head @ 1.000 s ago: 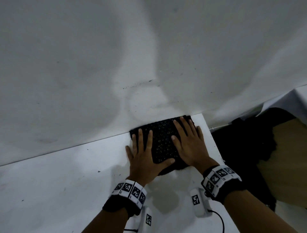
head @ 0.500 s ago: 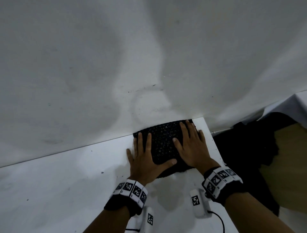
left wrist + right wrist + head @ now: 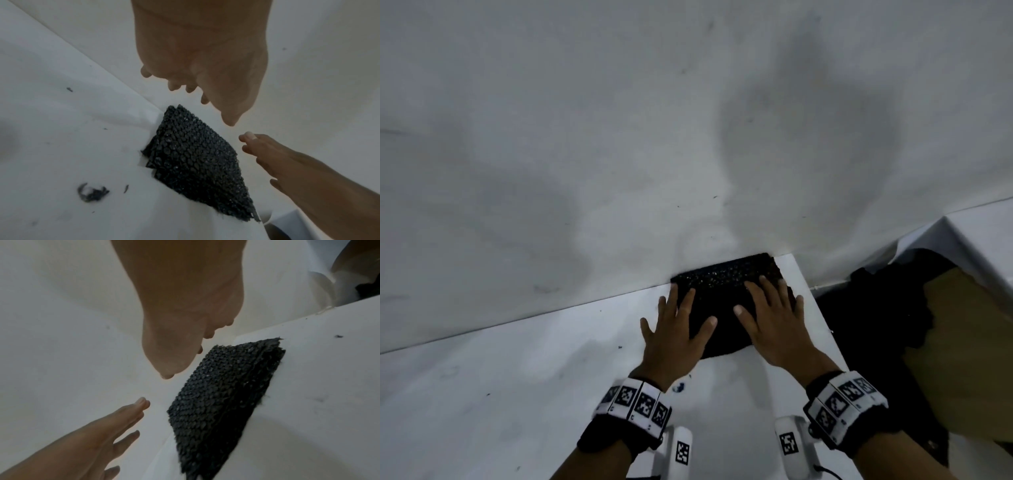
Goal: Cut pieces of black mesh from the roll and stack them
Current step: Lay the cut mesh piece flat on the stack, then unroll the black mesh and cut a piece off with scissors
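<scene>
The stack of black mesh pieces point(image 3: 726, 291) is lying on the white table point(image 3: 517, 377), at about 1 o'clock from the centre of the head view, its far edge against the wall point(image 3: 688, 120) and near the table's right corner. Several layers are showing at its frayed edges in the wrist views.

The left hand point(image 3: 674, 339) is sitting at the stack's 8 o'clock side, the right hand point(image 3: 777, 325) at its 4 o'clock side. Both have fingers straight and spread apart, clamped on nothing. The wrist views are showing both palms raised clear of the mesh; whether any fingertip is touching it cannot be told.

Judgement: the stacking step is in hand, with the pile squared and the hands ending their contact.

Black mesh material point(image 3: 876, 308) is lying off the table at 3 o'clock beside a brown surface point(image 3: 969, 342). No cutting tool is in view. Loose black fibres point(image 3: 92, 193) are lying on the table.

The next move is calling for a reach to that material to draw out and cut a further piece.
</scene>
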`<state>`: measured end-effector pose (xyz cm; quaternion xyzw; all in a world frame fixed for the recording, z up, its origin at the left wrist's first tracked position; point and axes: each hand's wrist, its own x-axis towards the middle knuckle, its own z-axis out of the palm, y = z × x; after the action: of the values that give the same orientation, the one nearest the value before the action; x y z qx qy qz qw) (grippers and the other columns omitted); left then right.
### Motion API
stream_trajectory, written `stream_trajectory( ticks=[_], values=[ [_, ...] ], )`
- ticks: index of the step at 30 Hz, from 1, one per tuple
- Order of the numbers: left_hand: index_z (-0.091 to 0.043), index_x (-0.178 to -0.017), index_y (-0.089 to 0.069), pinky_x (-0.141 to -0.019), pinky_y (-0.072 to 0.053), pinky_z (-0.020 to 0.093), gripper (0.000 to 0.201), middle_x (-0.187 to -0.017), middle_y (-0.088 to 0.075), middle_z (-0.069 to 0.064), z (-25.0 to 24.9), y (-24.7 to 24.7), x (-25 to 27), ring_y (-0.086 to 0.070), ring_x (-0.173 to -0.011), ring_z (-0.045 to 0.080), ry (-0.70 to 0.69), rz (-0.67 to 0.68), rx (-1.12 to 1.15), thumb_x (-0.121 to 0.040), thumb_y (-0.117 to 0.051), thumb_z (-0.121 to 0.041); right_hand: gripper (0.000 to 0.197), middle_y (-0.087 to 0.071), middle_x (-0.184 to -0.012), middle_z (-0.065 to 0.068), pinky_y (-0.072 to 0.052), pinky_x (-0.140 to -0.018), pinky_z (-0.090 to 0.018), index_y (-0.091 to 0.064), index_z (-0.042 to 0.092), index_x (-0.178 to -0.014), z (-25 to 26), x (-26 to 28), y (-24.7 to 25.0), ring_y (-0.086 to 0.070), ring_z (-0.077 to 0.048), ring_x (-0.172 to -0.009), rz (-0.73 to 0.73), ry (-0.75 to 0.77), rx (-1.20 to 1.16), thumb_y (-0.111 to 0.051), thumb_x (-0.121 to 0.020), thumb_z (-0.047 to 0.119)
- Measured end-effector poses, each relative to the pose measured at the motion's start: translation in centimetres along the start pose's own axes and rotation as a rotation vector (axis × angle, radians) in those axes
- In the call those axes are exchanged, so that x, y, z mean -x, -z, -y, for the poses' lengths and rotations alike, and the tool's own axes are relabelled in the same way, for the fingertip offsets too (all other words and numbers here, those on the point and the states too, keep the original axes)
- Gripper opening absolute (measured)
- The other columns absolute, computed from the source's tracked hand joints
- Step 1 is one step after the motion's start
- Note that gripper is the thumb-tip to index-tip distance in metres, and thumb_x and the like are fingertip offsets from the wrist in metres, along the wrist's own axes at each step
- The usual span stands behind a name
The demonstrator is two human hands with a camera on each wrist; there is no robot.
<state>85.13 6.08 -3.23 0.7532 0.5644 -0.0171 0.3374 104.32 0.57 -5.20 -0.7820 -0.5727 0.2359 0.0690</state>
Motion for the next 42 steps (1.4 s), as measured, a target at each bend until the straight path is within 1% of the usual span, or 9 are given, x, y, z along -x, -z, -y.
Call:
stream_trajectory(
  ticks=[5,8,15,24,32,34,37,39,42],
  values=[
    [-0.039,-0.158,-0.006,-0.12,0.009,0.055,0.075,-0.165,0.02,-0.013,1.7,3.7,6.4,0.017,-0.152,0.015,0.03,-0.075,0.093,-0.095,-0.036,-0.068,0.083,-0.015,-0.164,0.001,-0.002,-0.119,-0.059,-0.02,0.031,-0.154,5.4,4.5,0.9,0.003,-0.031,-0.153,0.019,0.066,-0.109,-0.006,-0.086,0.076],
    [-0.041,-0.157,-0.009,-0.12,0.009,0.053,0.074,-0.165,0.016,-0.014,3.9,6.1,10.2,0.015,-0.153,0.013,0.057,-0.165,0.182,-0.095,-0.04,-0.067,0.097,-0.02,-0.163,0.002,-0.006,-0.12,-0.057,-0.021,0.031,-0.153,10.0,6.7,1.2,-0.001,-0.03,-0.153,0.004,0.148,-0.142,0.005,-0.076,0.083],
    [-0.045,-0.152,-0.02,-0.119,0.009,0.055,0.064,-0.164,-0.016,-0.016,13.1,11.5,20.3,-0.02,-0.15,0.009,0.161,-0.338,0.258,-0.095,-0.039,-0.067,0.064,-0.05,-0.144,0.006,-0.039,-0.107,-0.038,-0.038,0.031,-0.145,22.6,12.2,-0.7,-0.047,-0.018,-0.131,0.031,0.415,-0.176,-0.024,-0.094,0.067],
    [-0.045,-0.144,-0.036,-0.122,-0.001,0.052,0.052,-0.153,-0.035,-0.019,30.7,19.1,34.1,-0.036,-0.141,0.006,0.241,-0.537,0.407,-0.096,-0.04,-0.064,0.045,-0.054,-0.137,0.005,-0.041,-0.099,-0.038,-0.041,0.033,-0.141,43.1,19.9,-8.5,-0.051,-0.019,-0.122,0.133,0.594,-0.106,-0.039,-0.101,0.053],
    [-0.039,-0.14,-0.045,-0.116,-0.027,0.054,0.055,-0.144,-0.048,-0.013,48.5,23.7,45.0,-0.046,-0.134,0.014,0.41,-0.683,0.438,-0.091,-0.051,-0.065,0.041,-0.06,-0.13,0.003,-0.044,-0.097,-0.04,-0.048,0.03,-0.137,61.7,25.0,-15.3,-0.054,-0.021,-0.118,0.162,0.766,-0.123,-0.05,-0.099,0.047],
    [-0.036,-0.138,-0.048,-0.114,-0.032,0.051,0.064,-0.142,-0.05,-0.011,51.3,24.7,46.6,-0.048,-0.132,0.015,0.417,-0.723,0.474,-0.084,-0.052,-0.071,0.041,-0.059,-0.129,0.003,-0.043,-0.096,-0.039,-0.048,0.03,-0.136,65.1,25.5,-15.9,-0.053,-0.022,-0.117,0.16,0.81,-0.085,-0.051,-0.098,0.046],
    [-0.026,-0.135,-0.054,-0.111,-0.039,0.039,0.054,-0.137,-0.056,-0.003,55.7,25.9,47.7,-0.051,-0.128,0.015,0.432,-0.778,0.516,-0.09,-0.062,-0.055,0.04,-0.062,-0.124,0.002,-0.046,-0.094,-0.042,-0.053,0.029,-0.132,69.9,25.4,-16.4,-0.054,-0.026,-0.115,0.138,0.871,-0.071,-0.056,-0.095,0.044],
    [-0.026,-0.131,-0.057,-0.107,-0.046,0.04,0.056,-0.13,-0.06,-0.005,58.0,26.6,47.6,-0.056,-0.124,0.012,0.44,-0.783,0.514,-0.087,-0.061,-0.06,0.039,-0.064,-0.119,0.001,-0.047,-0.093,-0.042,-0.056,0.028,-0.129,72.3,24.8,-16.3,-0.055,-0.029,-0.113,0.091,0.916,-0.046,-0.058,-0.093,0.043],
    [-0.021,-0.136,-0.055,-0.102,-0.047,0.036,0.053,-0.13,-0.057,-0.001,60.0,28.3,47.5,-0.057,-0.119,0.016,0.448,-0.801,0.46,-0.09,-0.067,-0.046,0.039,-0.06,-0.128,0.001,-0.041,-0.099,-0.04,-0.055,0.027,-0.132,76.3,23.4,-15.5,-0.049,-0.029,-0.121,0.025,0.95,0.036,-0.056,-0.096,0.042]
  ],
)
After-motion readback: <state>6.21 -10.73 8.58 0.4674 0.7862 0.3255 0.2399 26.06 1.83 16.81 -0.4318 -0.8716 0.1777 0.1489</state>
